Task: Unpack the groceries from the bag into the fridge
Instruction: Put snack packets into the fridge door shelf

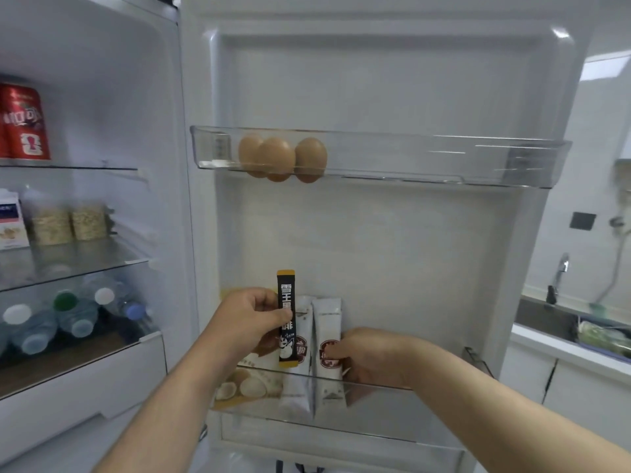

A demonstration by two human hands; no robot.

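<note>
The fridge stands open, its door [375, 250] facing me. My left hand [251, 317] pinches a black and yellow stick sachet [286, 302] upright over the lower door bin [392, 409]. Two white sachets [327, 339] stand in that bin, and my right hand [367, 358] reaches into it and grips the right one along with a brown packet behind it. A yellow box with round cakes printed on it [244, 387] sits at the bin's left end. No bag is in view.
Three brown eggs [280, 158] lie in the upper door bin [444, 162]. Inside the fridge on the left are red cans [24, 122], jars of oats [66, 223], a carton and several water bottles [73, 312]. A sink and tap [560, 278] lie to the right.
</note>
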